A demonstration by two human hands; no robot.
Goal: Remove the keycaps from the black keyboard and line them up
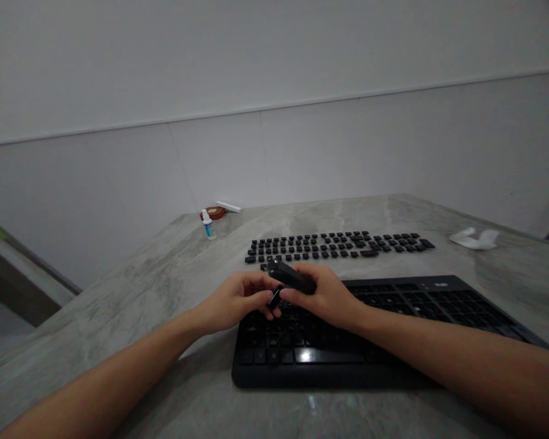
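A black keyboard (393,329) lies on the grey marbled table (119,341) in front of me. Both hands hover over its left end. My right hand (332,296) is closed around a long black bar-shaped piece (290,275), probably a long keycap or a tool. My left hand (238,299) pinches a small black keycap (274,299) just under that piece, its fingers curled. Behind the keyboard, several loose black keycaps (338,244) are laid out in rows on the table.
A small white dropper bottle (208,224) stands at the back left, next to a brown round dish (216,213) and a white strip (229,207). A crumpled white cloth (474,238) lies at the back right. White walls close the far sides.
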